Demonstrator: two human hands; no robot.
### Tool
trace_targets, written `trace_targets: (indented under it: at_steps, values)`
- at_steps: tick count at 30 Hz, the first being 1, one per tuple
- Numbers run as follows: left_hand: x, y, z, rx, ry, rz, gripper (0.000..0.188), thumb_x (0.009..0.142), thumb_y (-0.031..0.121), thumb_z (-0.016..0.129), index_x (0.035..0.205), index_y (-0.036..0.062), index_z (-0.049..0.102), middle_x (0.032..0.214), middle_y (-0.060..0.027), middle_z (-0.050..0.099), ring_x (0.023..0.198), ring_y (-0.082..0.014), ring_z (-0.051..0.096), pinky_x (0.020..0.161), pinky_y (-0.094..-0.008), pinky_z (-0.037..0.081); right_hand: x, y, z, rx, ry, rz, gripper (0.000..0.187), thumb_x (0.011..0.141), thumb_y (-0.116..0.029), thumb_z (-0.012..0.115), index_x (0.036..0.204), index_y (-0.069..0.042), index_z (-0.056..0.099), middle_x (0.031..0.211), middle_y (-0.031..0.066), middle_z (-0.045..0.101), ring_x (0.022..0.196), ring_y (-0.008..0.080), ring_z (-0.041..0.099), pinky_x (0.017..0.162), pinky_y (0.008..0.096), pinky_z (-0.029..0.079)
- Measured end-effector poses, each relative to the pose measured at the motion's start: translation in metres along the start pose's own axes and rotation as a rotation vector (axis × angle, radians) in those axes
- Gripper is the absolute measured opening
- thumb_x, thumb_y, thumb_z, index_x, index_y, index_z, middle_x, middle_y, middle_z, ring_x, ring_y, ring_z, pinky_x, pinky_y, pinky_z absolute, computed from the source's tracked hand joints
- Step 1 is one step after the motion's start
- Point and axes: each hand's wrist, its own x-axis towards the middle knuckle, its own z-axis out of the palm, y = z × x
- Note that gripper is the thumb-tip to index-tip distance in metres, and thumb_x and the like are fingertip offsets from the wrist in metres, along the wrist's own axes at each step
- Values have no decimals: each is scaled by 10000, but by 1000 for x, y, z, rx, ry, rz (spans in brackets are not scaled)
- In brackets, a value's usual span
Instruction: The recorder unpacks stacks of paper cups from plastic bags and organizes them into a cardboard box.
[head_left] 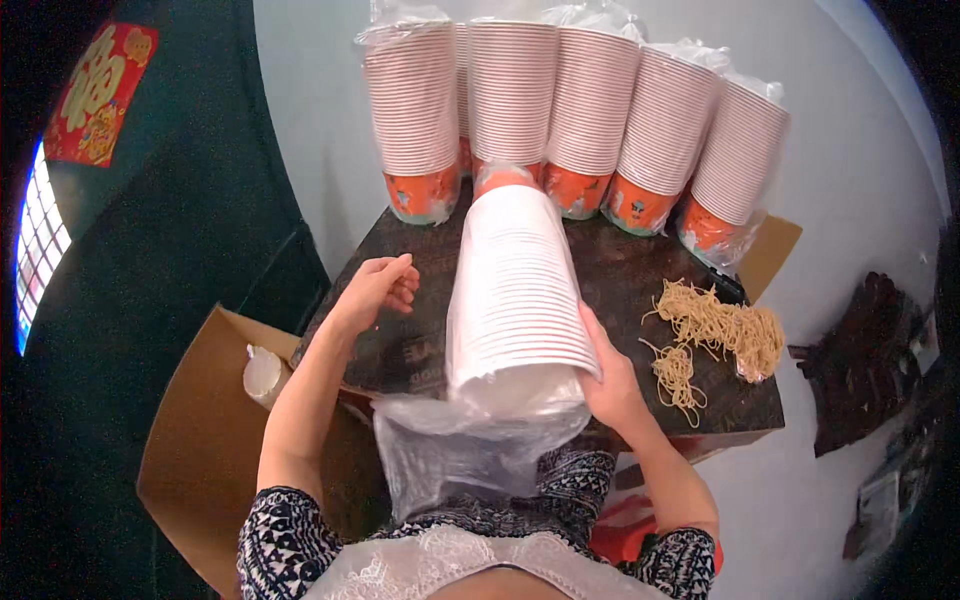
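A long stack of nested white paper cups (520, 280) in a clear plastic sleeve lies across the tabletop, its wide end toward me. My right hand (608, 375) grips the right side of that wide end, the fingers partly hidden by the cups. The loose mouth of the plastic sleeve (450, 450) hangs crumpled over the near table edge. Left of the stack, apart from it, my left hand (378, 288) hovers with loosely bent fingers, and nothing shows in it.
Several sleeved stacks of cups (512, 95) with orange bases stand along the back of the dark table (400, 350). Beige strings (720, 325) lie in bundles at the right. A cardboard box (200, 430) holding a white item (263, 372) is at lower left.
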Motion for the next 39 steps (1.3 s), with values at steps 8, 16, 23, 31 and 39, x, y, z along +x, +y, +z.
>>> trace_targets:
  at_steps: [8,16,23,31,39]
  values:
    - [65,-7,-15,104,349,-121,689,889,540,594,1299,-1,476,1240,-122,544,1143,-216,506,957,-383,410,29,66,-70,169,-114,199,524,911,-44,571,1420,-69,447,1372,76,545,1243,167,509,1062,319,381]
    - [69,-43,-78,-363,365,223,253,953,223,585,986,-17,658,946,-59,679,844,-148,640,791,-293,515,90,115,-63,203,-164,86,358,900,-95,560,1235,22,608,1112,129,690,1008,191,638,898,342,497]
    - [48,-3,-112,157,690,551,316,975,190,523,751,1,639,632,47,524,561,-68,439,499,-255,331,140,146,-87,11,184,393,303,883,-163,618,1085,56,669,923,73,709,796,128,619,715,293,491]
    - [53,146,-102,589,755,804,360,960,220,521,700,-22,586,559,-49,522,545,-115,482,528,-301,388,124,100,-130,296,345,408,321,952,-199,565,1148,48,627,984,74,677,834,126,625,713,271,503]
    - [66,150,-45,561,469,701,378,973,221,514,693,-13,610,597,-47,577,567,-116,506,554,-315,416,140,-23,-17,-645,99,-634,688,737,-402,755,1262,-18,531,1298,206,511,1234,380,448,1040,473,334]
